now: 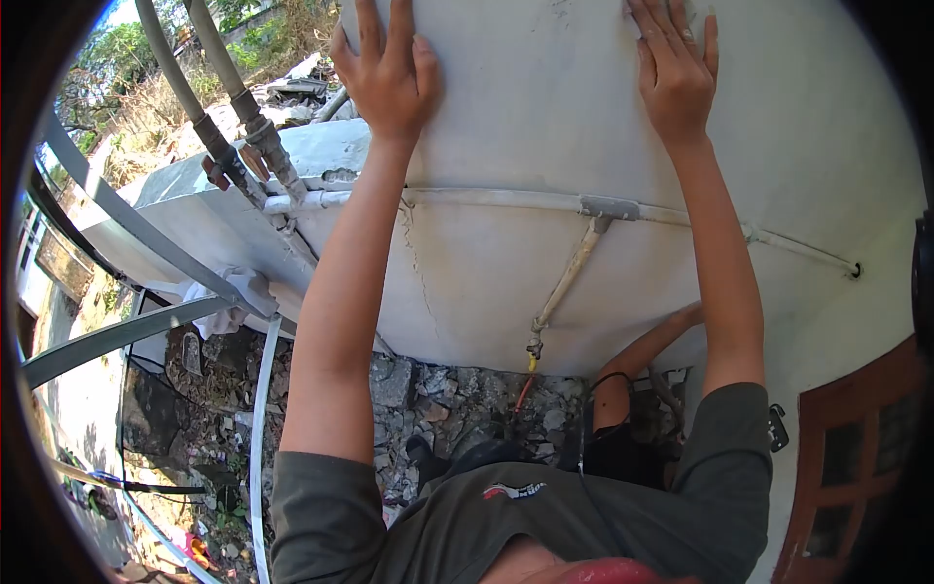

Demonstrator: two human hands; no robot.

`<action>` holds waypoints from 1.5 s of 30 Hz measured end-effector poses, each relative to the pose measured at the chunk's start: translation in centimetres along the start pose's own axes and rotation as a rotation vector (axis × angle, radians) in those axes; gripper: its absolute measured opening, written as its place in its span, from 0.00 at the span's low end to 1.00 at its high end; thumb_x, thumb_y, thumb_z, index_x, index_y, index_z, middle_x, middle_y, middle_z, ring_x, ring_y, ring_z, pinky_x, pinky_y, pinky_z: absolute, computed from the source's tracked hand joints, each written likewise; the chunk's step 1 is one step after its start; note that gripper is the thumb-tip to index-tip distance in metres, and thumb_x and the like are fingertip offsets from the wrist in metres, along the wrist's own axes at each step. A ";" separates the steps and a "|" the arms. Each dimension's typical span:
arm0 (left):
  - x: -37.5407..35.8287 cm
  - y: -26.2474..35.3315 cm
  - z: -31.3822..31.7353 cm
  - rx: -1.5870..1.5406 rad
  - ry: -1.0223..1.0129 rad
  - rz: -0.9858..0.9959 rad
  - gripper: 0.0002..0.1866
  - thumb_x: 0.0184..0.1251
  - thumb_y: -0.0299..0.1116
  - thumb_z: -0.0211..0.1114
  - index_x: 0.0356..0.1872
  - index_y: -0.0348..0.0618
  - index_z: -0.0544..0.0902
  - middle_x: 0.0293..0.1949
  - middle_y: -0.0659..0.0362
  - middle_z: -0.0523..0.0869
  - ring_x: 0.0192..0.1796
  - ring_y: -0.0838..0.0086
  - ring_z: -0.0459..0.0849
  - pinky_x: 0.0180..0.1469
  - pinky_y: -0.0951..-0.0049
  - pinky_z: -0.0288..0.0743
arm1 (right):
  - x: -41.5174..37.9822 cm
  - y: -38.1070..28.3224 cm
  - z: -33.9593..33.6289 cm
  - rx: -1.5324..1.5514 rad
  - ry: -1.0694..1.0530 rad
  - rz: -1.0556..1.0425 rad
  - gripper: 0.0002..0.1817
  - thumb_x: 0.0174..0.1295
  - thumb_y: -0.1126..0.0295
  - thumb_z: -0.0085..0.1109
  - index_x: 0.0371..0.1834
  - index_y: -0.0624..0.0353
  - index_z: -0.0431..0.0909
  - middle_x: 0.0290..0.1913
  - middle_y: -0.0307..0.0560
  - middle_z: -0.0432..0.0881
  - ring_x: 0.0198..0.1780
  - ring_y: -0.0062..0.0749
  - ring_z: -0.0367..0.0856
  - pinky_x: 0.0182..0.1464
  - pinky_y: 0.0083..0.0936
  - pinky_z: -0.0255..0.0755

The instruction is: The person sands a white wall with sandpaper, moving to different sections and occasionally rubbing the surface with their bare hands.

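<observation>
Both of my arms reach up against a pale, smooth wall [555, 107]. My left hand [389, 83] lies on it with the fingers stretched out and the thumb apart; the fingertips run past the top edge of the view. To the right, my right hand [678, 78] also rests on the wall, fingers extended. Light marks show on its fingers, and I cannot make out what they are. Neither hand holds anything visible. Below the hands, a white pipe [496, 199] crosses the wall to a grey tee fitting [609, 207], from which a branch pipe [567, 277] drops to a tap [534, 343].
Another person's arm [637, 355] reaches to the wall at lower right. Rubble [428, 399] covers the ground. Metal bars [131, 341] and upright pipes with valves [219, 161] stand at left. A brown paned door or window [856, 457] is at right.
</observation>
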State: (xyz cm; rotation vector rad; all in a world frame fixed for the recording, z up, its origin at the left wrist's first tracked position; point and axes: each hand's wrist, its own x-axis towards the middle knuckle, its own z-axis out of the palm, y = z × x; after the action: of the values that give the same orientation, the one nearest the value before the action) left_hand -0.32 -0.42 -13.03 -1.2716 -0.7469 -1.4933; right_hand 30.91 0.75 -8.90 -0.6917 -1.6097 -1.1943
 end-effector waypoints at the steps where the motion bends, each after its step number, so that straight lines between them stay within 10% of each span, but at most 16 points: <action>1: 0.0 0.0 -0.2 -0.001 -0.006 -0.009 0.28 0.71 0.36 0.52 0.72 0.46 0.79 0.73 0.41 0.75 0.75 0.55 0.73 0.73 0.47 0.58 | 1.9 -0.6 -1.6 -0.021 0.022 0.033 0.23 0.71 0.78 0.56 0.69 0.60 0.80 0.73 0.49 0.78 0.79 0.47 0.68 0.82 0.53 0.53; 11: -0.1 -0.1 -0.8 0.066 -0.176 -0.073 0.30 0.74 0.33 0.49 0.78 0.46 0.72 0.81 0.46 0.66 0.80 0.50 0.66 0.77 0.39 0.51 | -4.4 -8.0 0.2 0.113 -0.027 0.216 0.25 0.70 0.77 0.55 0.71 0.56 0.79 0.72 0.46 0.80 0.78 0.47 0.70 0.82 0.55 0.51; 13: -0.2 0.0 -0.8 0.060 -0.174 -0.076 0.31 0.73 0.32 0.49 0.78 0.47 0.72 0.81 0.47 0.66 0.80 0.50 0.66 0.78 0.39 0.51 | -6.4 -8.9 0.6 0.080 -0.037 0.200 0.29 0.63 0.69 0.69 0.70 0.39 0.80 0.71 0.25 0.81 0.76 0.25 0.73 0.83 0.49 0.50; 20: -0.1 -0.1 -0.8 0.092 -0.176 -0.073 0.32 0.72 0.31 0.49 0.78 0.47 0.72 0.81 0.46 0.66 0.80 0.50 0.66 0.78 0.40 0.52 | -9.8 -6.0 -2.1 0.034 -0.234 -0.025 0.31 0.62 0.69 0.70 0.71 0.34 0.79 0.71 0.22 0.80 0.76 0.23 0.72 0.83 0.53 0.48; 33: -0.1 0.2 -0.9 0.077 -0.180 -0.098 0.30 0.74 0.33 0.49 0.77 0.45 0.72 0.81 0.45 0.66 0.81 0.53 0.65 0.78 0.40 0.51 | -8.4 -4.0 0.8 -0.058 0.189 0.537 0.26 0.70 0.72 0.59 0.72 0.50 0.78 0.74 0.34 0.78 0.80 0.44 0.67 0.82 0.56 0.38; 40: -0.1 0.1 -0.9 0.091 -0.190 -0.081 0.30 0.75 0.34 0.47 0.77 0.44 0.72 0.80 0.44 0.66 0.80 0.51 0.67 0.77 0.42 0.52 | -8.8 -14.3 1.1 0.141 -0.092 0.216 0.28 0.63 0.69 0.67 0.69 0.41 0.81 0.70 0.26 0.82 0.77 0.32 0.72 0.83 0.59 0.41; 45: -0.3 -0.1 -0.8 0.107 -0.185 -0.070 0.29 0.76 0.34 0.47 0.78 0.44 0.72 0.80 0.44 0.66 0.79 0.51 0.67 0.76 0.41 0.52 | -7.3 -9.0 0.4 0.004 -0.139 -0.128 0.24 0.65 0.63 0.68 0.65 0.32 0.83 0.68 0.16 0.82 0.75 0.19 0.72 0.82 0.60 0.44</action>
State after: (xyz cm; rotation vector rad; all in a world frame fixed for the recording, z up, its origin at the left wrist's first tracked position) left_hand -0.66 -1.02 -13.48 -1.3255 -0.9884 -1.3846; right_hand 25.73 -1.35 -19.04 -0.6897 -1.7943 -1.2578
